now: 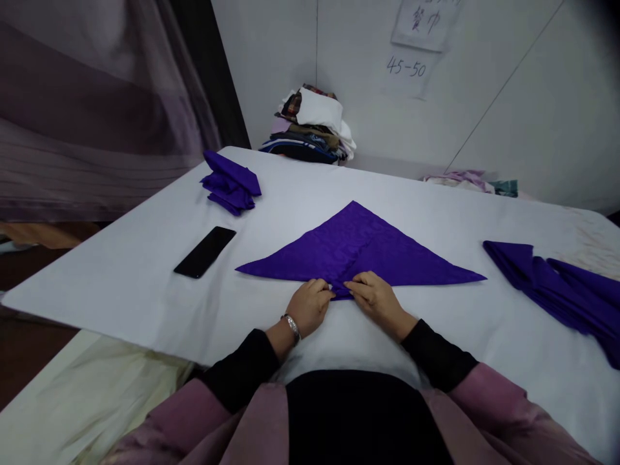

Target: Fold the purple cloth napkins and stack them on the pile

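Note:
A purple cloth (pixel 356 242) lies as a wide triangle on the white-covered table (pixel 285 187), its peak pointing away from me and its long edge nearest me. At the middle of that edge a small part is gathered or folded. My left hand (pixel 310 305), with a silver bracelet at the wrist, pinches the left side of this fold. Opposite it, my right hand (pixel 376 298) has its fingers pinched on the right side of the same fold. A narrow strip of cloth shows between the fingertips.
A folded purple bundle (pixel 231 184) sits at the back left, with a black phone (pixel 205 252) nearer me. More folded purple cloth (pixel 562 290) lies at the right. Beyond the far edge are stacked clothes (pixel 314 126) and a wall with paper notes (pixel 407 71).

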A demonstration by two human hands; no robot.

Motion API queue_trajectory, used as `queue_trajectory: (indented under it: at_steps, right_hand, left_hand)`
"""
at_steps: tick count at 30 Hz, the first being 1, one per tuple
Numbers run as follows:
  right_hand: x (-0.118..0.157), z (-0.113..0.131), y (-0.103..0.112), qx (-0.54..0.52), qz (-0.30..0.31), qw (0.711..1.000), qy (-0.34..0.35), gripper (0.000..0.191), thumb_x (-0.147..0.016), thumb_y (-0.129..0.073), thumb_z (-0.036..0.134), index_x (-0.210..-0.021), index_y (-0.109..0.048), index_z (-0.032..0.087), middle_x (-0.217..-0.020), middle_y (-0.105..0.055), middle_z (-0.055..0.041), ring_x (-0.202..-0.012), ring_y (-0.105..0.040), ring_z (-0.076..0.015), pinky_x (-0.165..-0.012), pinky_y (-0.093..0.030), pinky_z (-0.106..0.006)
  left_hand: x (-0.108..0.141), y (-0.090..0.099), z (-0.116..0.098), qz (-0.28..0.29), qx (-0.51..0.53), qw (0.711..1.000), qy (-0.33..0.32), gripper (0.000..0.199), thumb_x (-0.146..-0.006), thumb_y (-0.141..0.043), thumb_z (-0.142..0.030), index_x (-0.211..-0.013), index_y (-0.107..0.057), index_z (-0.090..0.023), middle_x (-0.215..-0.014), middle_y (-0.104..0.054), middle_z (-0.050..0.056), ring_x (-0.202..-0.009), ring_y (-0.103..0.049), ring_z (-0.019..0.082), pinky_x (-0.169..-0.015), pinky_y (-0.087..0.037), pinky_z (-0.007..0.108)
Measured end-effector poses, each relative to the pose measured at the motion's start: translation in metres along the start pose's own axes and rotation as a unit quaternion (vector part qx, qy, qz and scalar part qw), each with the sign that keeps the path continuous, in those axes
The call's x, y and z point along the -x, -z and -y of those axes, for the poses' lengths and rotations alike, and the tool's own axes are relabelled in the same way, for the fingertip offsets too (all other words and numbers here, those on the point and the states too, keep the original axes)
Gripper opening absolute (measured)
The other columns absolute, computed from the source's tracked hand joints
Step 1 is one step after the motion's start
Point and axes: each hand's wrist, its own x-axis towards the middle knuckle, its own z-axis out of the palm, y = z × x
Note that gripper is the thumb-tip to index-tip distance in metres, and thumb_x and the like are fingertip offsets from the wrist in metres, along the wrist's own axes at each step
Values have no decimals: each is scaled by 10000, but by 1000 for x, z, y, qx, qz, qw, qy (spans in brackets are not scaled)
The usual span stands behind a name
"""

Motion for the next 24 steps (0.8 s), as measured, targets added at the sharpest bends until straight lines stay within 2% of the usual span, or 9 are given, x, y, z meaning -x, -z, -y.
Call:
queue_trajectory:
  at_steps: [4, 8, 11, 13, 15, 17, 20, 24]
  right_hand:
    - [0, 4, -6, 62, 29, 997, 20, 236, -890, -471, 168, -1016, -665, 213, -836, -606, -55, -744, -498, -174, -628, -391, -298]
    - [1, 4, -9, 82, 36, 995, 34, 246, -902, -460, 178, -1040, -659, 225, -839, -602, -57, -749, -489, -184, -629, -374, -309]
    - [2, 3, -9, 89, 42, 994, 41, 259, -911, -442, 181, -1054, -653, 226, -843, -603, -64, -761, -487, -193, -633, -373, -320]
    - [2, 3, -9, 90, 41, 994, 41, 267, -914, -432, 181, -1059, -651, 232, -845, -602, -64, -758, -485, -195, -625, -372, -323]
    - [2, 3, -10, 92, 38, 994, 42, 269, -915, -429, 180, -1063, -649, 229, -845, -601, -63, -756, -484, -195, -623, -372, -324]
    - [2, 3, -11, 97, 37, 994, 44, 265, -914, -433, 180, -1065, -647, 220, -847, -600, -64, -757, -486, -195, -629, -372, -324]
    - [3, 5, -11, 98, 42, 993, 48, 258, -907, -447, 177, -1076, -639, 216, -849, -597, -66, -760, -493, -192, -640, -377, -322]
    - [11, 2, -3, 80, 58, 993, 67, 267, -906, -449, 178, -1124, -601, 205, -939, -613, -80, -825, -517, -196, -687, -409, -335]
  left_hand:
    - [2, 2, 0, -1, 11, 1000, 7, 214, -826, -475, -118, -873, -668, -198, -862, -581, 52, -804, -495, 174, -737, -421, 317]
    - [5, 6, 0, -8, 48, 999, 14, 196, -847, -466, -157, -893, -652, -199, -883, -609, 52, -833, -521, 177, -776, -421, 336]
    - [6, 9, -2, -21, 77, 995, 59, 107, -818, -545, -222, -896, -613, -194, -862, -624, 40, -834, -543, 185, -774, -427, 338]
    - [6, 9, -3, -33, 89, 990, 101, 222, -778, -611, -274, -984, -574, -199, -856, -628, 25, -807, -554, 184, -748, -435, 330]
    - [4, 8, -4, -35, 78, 990, 113, 390, -769, -630, -317, -1123, -514, -202, -873, -631, 18, -795, -556, 183, -739, -437, 327]
    - [1, 6, -5, -28, 36, 995, 89, 368, -810, -586, -325, -1148, -512, -201, -891, -632, 25, -813, -549, 190, -748, -428, 332]
    - [0, 4, -5, -18, -34, 998, 43, 184, -884, -471, -278, -980, -607, -199, -878, -625, 40, -829, -528, 191, -747, -411, 332]
    - [2, 5, -4, 2, -91, 996, 1, 216, -909, -407, -221, -938, -620, -200, -864, -606, 46, -799, -508, 180, -713, -403, 325]
